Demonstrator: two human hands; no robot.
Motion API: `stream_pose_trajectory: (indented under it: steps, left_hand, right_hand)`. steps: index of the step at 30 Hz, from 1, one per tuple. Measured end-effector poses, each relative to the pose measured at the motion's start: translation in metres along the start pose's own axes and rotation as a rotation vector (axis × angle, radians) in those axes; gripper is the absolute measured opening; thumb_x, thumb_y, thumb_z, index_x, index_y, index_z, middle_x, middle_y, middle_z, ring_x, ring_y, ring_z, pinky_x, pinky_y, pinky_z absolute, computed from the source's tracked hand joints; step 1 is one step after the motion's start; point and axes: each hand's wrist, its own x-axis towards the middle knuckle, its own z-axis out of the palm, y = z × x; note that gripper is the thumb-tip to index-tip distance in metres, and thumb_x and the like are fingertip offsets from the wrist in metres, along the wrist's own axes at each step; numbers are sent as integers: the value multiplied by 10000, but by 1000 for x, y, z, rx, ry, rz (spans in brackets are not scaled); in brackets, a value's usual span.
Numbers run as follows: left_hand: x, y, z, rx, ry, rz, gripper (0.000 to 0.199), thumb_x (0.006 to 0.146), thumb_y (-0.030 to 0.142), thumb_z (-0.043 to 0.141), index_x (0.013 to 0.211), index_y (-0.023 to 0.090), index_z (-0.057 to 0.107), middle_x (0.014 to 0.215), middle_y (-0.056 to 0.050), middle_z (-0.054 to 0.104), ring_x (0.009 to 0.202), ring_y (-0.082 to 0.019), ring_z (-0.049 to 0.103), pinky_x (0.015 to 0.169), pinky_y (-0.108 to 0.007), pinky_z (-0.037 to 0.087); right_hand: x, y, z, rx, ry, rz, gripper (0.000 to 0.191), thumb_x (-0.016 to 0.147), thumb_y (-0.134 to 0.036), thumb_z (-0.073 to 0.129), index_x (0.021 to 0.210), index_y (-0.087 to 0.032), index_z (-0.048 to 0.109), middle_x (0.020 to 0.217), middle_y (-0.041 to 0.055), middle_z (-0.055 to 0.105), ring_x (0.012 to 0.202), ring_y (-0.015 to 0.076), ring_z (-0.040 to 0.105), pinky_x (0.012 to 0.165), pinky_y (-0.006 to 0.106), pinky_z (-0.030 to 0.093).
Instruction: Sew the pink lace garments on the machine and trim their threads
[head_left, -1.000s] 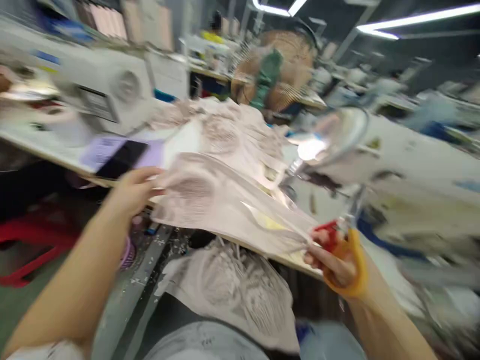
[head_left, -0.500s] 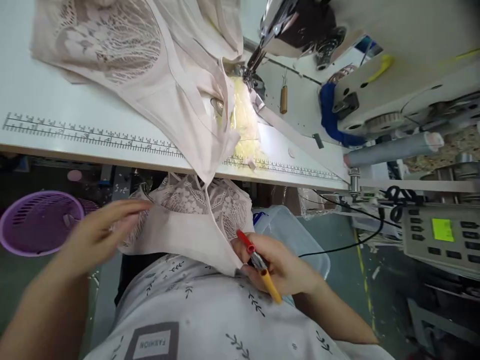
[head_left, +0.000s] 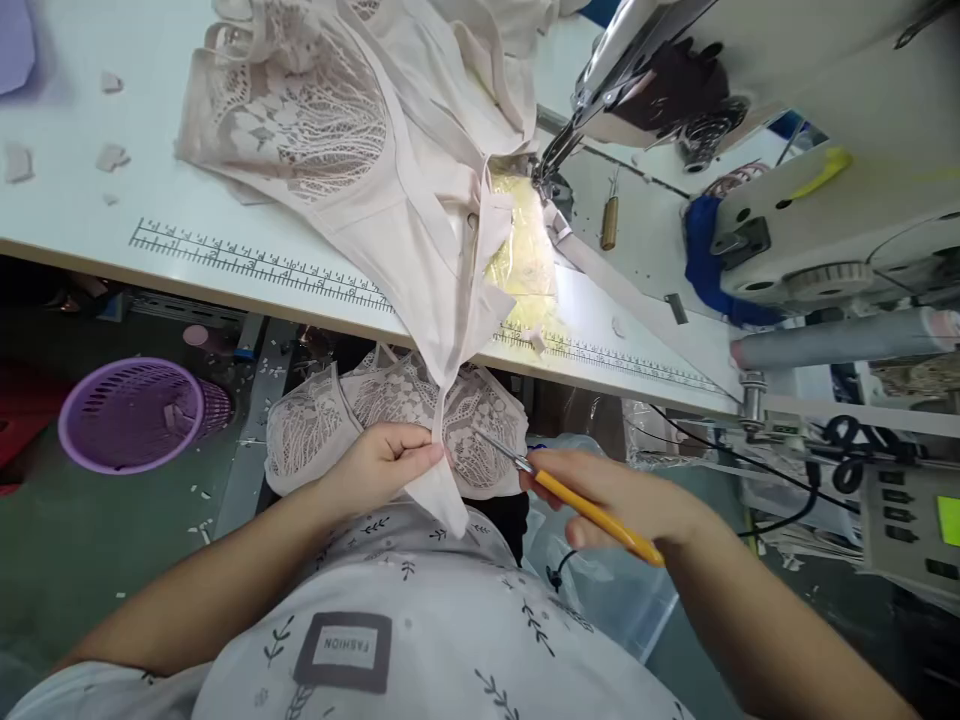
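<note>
A pale pink bra (head_left: 315, 140) with lace cups lies on the sewing table, and a narrow part of it hangs over the front edge. My left hand (head_left: 382, 465) pinches this hanging part between thumb and fingers, just below the edge. My right hand (head_left: 615, 500) grips a slim tool with an orange handle (head_left: 592, 510) and a thin pointed metal end. The metal tip lies over the lace of a second bra (head_left: 307, 430) in my lap. The exact kind of tool cannot be made out.
The sewing machine (head_left: 585, 110) stands at the right, with a wooden-handled tool (head_left: 610, 220) beside it. A purple basket (head_left: 127, 465) stands on the floor at left, a clear plastic bin (head_left: 630, 600) at right. Fabric scraps (head_left: 112, 157) dot the table.
My left hand has moved right and closed on the hanging fabric. My right hand has turned the tool so its metal end points left. The bra in my lap now lies lower under the edge.
</note>
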Motion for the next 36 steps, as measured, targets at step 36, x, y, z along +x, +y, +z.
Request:
stream_pose_trajectory:
  steps: [36]
  left_hand:
    - [21,30,31,460,-13,477,243,858,145,590,1062,278,593,1039,-13,627,919,-147,635,719,-231,525]
  right_hand:
    - [23,-3,57,773,691,-127,458,707,-522,721,741,-199,397,661,-63,382,572,79,342,510,211,314]
